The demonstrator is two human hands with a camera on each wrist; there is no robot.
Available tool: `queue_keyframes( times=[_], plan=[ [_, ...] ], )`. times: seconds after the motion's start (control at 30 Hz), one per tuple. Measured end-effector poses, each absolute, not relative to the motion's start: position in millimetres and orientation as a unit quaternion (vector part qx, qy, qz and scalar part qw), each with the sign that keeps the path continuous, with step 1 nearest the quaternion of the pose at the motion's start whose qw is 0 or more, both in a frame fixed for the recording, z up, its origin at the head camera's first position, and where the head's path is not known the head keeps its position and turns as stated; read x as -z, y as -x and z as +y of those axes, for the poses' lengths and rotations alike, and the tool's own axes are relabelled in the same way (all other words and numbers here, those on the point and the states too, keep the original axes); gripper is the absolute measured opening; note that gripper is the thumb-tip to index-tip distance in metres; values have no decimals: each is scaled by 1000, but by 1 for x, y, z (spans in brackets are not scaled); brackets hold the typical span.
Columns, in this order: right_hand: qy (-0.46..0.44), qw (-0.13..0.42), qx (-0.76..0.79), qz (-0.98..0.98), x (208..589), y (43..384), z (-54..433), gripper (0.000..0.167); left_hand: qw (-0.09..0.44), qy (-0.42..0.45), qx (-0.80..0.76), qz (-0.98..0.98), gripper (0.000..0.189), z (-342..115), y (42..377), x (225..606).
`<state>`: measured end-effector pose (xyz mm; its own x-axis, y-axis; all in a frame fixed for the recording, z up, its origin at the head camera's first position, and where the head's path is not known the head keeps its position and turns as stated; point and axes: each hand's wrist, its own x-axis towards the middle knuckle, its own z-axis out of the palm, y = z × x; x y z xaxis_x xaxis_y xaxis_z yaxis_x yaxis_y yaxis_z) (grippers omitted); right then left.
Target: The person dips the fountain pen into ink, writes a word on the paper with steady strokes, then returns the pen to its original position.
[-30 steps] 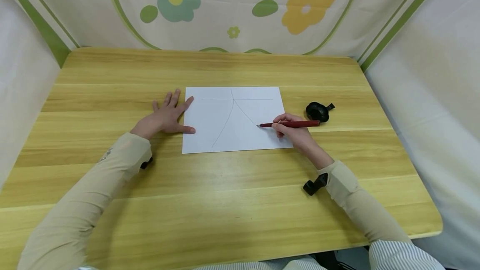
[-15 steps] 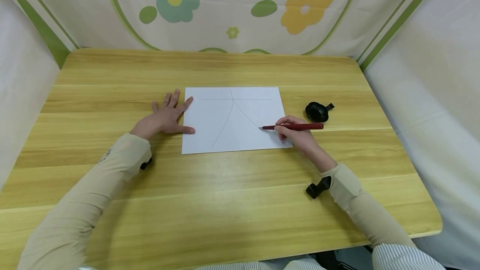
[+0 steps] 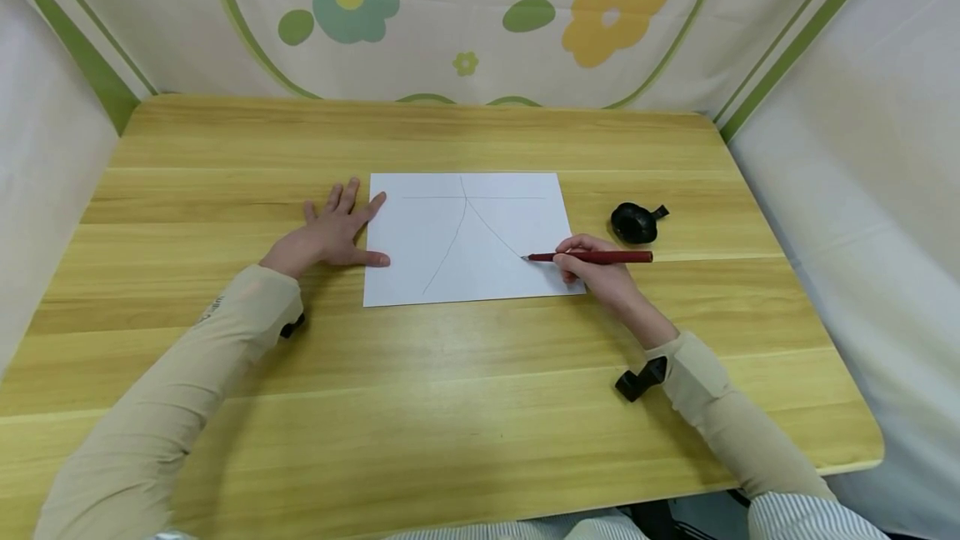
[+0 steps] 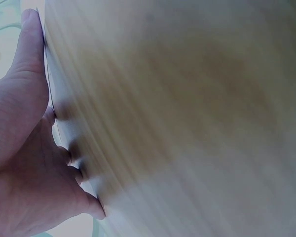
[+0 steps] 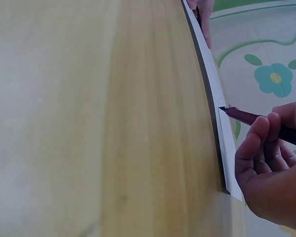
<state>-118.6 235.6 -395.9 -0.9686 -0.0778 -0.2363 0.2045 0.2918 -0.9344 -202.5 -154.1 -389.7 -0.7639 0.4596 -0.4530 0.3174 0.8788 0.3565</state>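
A sheet of white paper [image 3: 401, 240] lies on the wooden table, bearing a thin horizontal line and curved strokes that meet near its top. My left hand [image 3: 330, 238] is spread flat at the paper's left edge, thumb and index finger on the sheet; the left wrist view shows the same hand [image 4: 27, 163] with fingers stretched out. Over the paper's right side, my right hand [image 3: 602, 277] pinches a dark red fountain pen [image 3: 618, 257]. The pen's nib touches the sheet at the lower end of the right-hand stroke. In the right wrist view the pen [image 5: 244, 116] slants down to the paper [image 5: 215, 79].
A small black round object with a short tab [image 3: 634, 224] sits right of the paper, beyond my right hand. The wooden table [image 3: 450, 407] extends on all sides of the sheet. A white flowered cloth [image 3: 465, 15] hangs behind the table.
My right hand has moved slightly right and down with the pen, and the right-hand stroke has grown a little longer. The left hand has stayed in place.
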Motion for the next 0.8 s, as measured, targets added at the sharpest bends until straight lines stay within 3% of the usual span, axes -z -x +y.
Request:
queue_keyframes(
  times=[0.8],
  plan=[
    [-34,121,574,809,396,109,244,21,269,-211,-123,932,105,-155,203,393]
  ],
)
